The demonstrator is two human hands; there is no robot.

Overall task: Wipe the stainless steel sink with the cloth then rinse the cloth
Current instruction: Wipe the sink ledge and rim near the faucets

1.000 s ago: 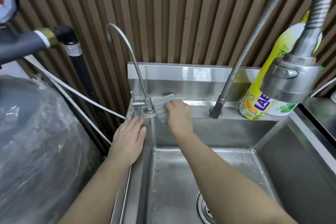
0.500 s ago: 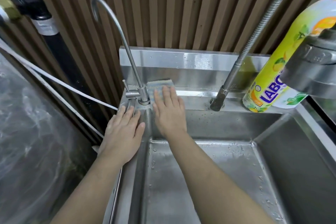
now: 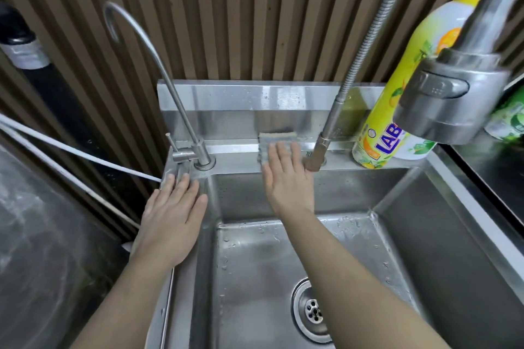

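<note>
Far L there's smth big wrapped in clear plastic [image 3: 37, 235], w/ two white hoses [image 3: 85, 152] running across toward the sink corner and a black pipe [image 3: 19, 37] up behind. Next over, a thin gooseneck tap [image 3: 202, 151] stands on the back-left corner of the stainless steel sink [image 3: 255, 278]. Left hand [image 3: 173, 224] lies flat on the sink's left rim just in front of that tap. Its fingers are straight and together, holding nothing, w/ the tips near the tap base.

Moving R: the cloth [image 3: 269, 140] (greyish-blue, folded small) sits on the back ledge against the splashback, between the two tap bases. Right hand [image 3: 286, 178] presses on it palm down, fingers straight, not curled round it. Only the cloth's far edge and L side stick out.

Just R of that hand is the base of the spring-hose faucet [image 3: 326, 133]. The fingers are v. close to it, can't tell if touching. Then a yellow dish soap bottle [image 3: 377, 136] stands upright on the ledge, and the sprayer head [image 3: 450, 99] hangs close to the cam, partly covering the bottle. Basin's wet w/ droplets, drain [image 3: 312, 312] low down, R of centre.
</note>
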